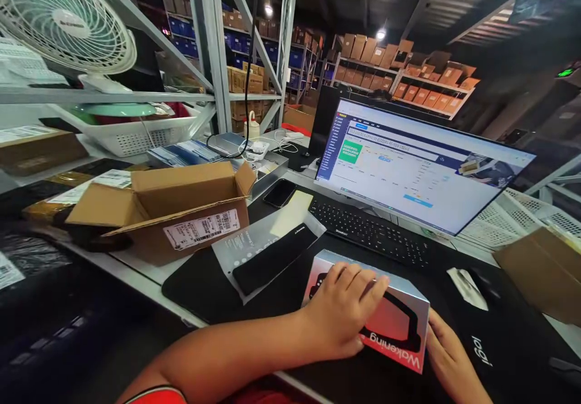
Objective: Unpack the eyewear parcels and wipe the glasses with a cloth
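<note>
A silver and red product box (394,325) printed "Wakening" stands tilted over the black desk mat, its lettering upside down to me. My left hand (342,307) lies across its printed face, fingers curled near the upper edge. My right hand (447,346) grips the box's right end; its fingertips are hidden behind it. To the left of the box is a clear plastic pouch (245,250) with a dark flat item (275,259) in it. Farther left stands an open cardboard box (181,210) with a shipping label on its side.
Behind the hands are a black keyboard (367,228) and a monitor (408,168). A phone (280,193) lies left of the keyboard. At right are a mouse (485,283), a crumpled white scrap (466,288) and a brown carton (540,271). A fan (68,23) stands upper left.
</note>
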`<state>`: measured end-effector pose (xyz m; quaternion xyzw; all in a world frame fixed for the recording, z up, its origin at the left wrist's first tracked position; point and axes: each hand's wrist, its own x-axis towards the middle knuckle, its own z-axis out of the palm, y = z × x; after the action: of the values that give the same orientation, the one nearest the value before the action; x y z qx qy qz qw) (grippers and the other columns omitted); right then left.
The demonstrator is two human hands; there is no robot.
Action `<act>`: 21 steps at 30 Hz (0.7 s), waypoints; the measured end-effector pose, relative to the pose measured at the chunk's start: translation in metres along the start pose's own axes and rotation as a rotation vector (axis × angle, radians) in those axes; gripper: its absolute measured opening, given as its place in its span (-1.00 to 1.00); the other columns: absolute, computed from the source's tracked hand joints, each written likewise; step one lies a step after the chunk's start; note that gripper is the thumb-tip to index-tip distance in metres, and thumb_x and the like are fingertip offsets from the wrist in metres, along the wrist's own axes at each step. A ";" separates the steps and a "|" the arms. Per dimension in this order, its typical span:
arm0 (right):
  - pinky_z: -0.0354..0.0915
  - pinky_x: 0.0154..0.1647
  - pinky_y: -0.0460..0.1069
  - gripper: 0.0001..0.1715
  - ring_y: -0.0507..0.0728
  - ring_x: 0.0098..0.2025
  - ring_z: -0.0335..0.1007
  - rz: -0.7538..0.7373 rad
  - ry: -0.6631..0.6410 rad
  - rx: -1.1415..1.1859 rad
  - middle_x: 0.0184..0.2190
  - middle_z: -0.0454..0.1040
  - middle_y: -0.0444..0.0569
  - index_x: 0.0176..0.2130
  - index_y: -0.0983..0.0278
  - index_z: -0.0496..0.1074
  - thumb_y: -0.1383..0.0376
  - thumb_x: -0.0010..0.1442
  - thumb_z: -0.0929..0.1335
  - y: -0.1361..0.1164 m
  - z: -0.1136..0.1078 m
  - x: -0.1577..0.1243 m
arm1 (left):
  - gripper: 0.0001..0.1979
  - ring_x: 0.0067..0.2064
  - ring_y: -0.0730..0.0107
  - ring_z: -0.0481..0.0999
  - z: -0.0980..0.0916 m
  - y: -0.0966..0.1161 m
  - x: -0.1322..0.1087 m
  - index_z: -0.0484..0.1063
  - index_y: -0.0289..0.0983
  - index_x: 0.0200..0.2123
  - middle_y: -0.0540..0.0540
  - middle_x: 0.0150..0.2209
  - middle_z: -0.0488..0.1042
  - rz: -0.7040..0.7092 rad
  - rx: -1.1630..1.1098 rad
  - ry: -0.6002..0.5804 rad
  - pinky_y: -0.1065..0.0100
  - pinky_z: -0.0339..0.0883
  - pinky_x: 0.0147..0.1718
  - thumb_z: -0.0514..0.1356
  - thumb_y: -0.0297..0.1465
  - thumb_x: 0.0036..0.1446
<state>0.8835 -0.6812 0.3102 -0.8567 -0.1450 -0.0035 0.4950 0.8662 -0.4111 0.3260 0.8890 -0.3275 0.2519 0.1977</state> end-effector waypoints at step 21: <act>0.54 -0.24 0.18 -0.75 0.40 -0.32 0.58 0.416 0.232 -0.162 -0.49 0.61 0.04 -0.51 0.11 0.56 0.03 -0.18 0.41 0.088 -0.122 -0.013 | 0.07 0.41 -0.22 0.01 0.003 -0.015 0.021 0.02 -0.34 0.38 -0.46 0.40 0.01 -0.247 -0.282 -0.363 -0.17 -0.12 0.37 0.37 -0.01 -0.08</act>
<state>0.9104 -0.8289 0.2957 -0.8988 0.0930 -0.0116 0.4282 0.8917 -0.4122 0.3331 0.9165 -0.2786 0.0140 0.2867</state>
